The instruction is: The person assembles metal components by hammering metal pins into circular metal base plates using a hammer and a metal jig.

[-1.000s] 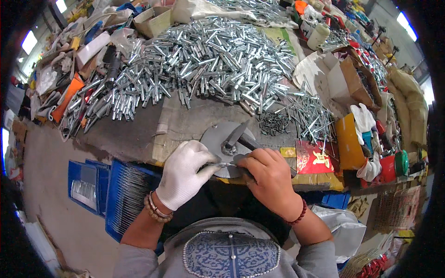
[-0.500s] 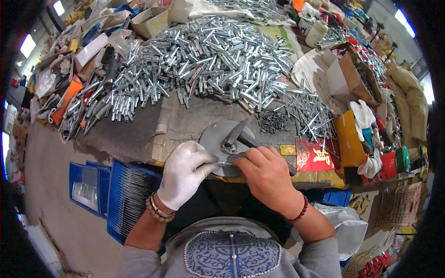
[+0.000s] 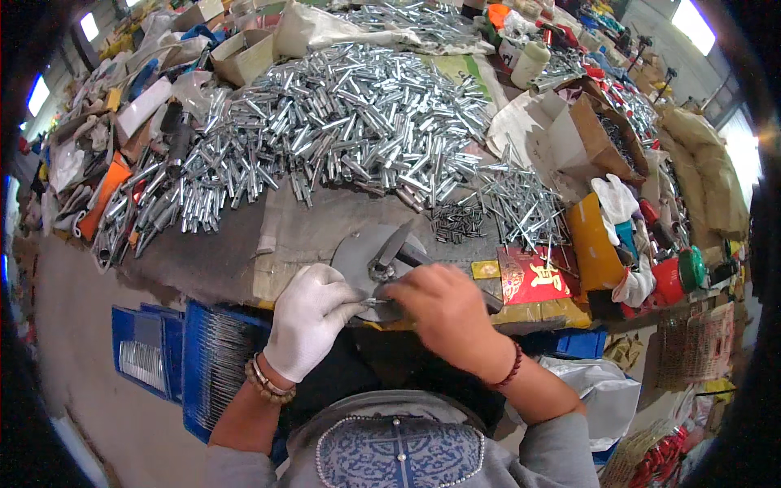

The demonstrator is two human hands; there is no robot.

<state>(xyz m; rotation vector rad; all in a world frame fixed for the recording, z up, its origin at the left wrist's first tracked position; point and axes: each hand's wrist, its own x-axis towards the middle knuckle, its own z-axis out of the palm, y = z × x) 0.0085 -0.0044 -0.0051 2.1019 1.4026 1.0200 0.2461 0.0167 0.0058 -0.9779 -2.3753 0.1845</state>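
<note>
My left hand (image 3: 311, 319), in a white knit glove, pinches a small silver metal rod (image 3: 373, 302) between thumb and fingertips at the near edge of a round grey metal plate (image 3: 348, 254). My bare right hand (image 3: 446, 313) hovers just right of the rod; its fingers are smeared by motion, so whether they hold anything cannot be told. A hammer (image 3: 395, 246) lies on the plate, its dark handle running under my right hand. Beyond the plate spreads a big heap of silver metal tubes (image 3: 350, 114).
Small dark screws (image 3: 458, 223) and thin long pins (image 3: 525, 207) lie right of the plate, near a red packet (image 3: 537, 275). An open carton (image 3: 598, 138) and a yellow box (image 3: 590, 244) stand further right. Blue bins (image 3: 195, 366) holding metal rods sit below left.
My right hand's fingers have lifted and shifted from the rod's right end and now blur. My left hand keeps its pinch. The whole view has shifted slightly.
</note>
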